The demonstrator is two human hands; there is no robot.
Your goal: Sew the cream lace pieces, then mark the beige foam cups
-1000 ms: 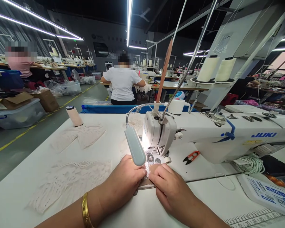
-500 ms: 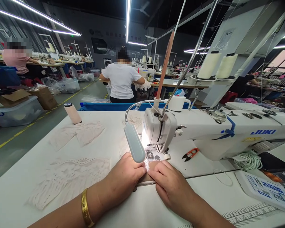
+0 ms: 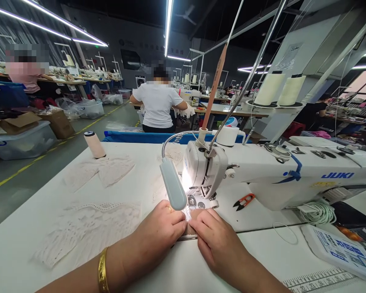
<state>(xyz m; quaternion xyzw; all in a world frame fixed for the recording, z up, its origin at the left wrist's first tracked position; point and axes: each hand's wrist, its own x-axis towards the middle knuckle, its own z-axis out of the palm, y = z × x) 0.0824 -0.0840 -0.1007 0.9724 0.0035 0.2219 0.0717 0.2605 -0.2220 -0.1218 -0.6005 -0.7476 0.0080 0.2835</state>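
Left hand (image 3: pixel 161 226): fingers curled, tips at thin white lace fabric (image 3: pixel 187 213); hold hidden, cannot tell.
Right hand (image 3: pixel 221 238): fingers bent, tips beside lace; cannot tell hold.
Lace: between 2 hands, near white JUKI sewing machine (image 3: pixel 262 162).

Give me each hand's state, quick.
Left hand: closed, at the white lace; grip unclear.
Right hand: curled over the brown piece; any grip cannot be told.

The lace piece (image 3: pixel 91 228) is off-white with a dotted edging (image 3: pixel 105 206), the sewing machine (image 3: pixel 259 162) white with blue lettering (image 3: pixel 337 175).
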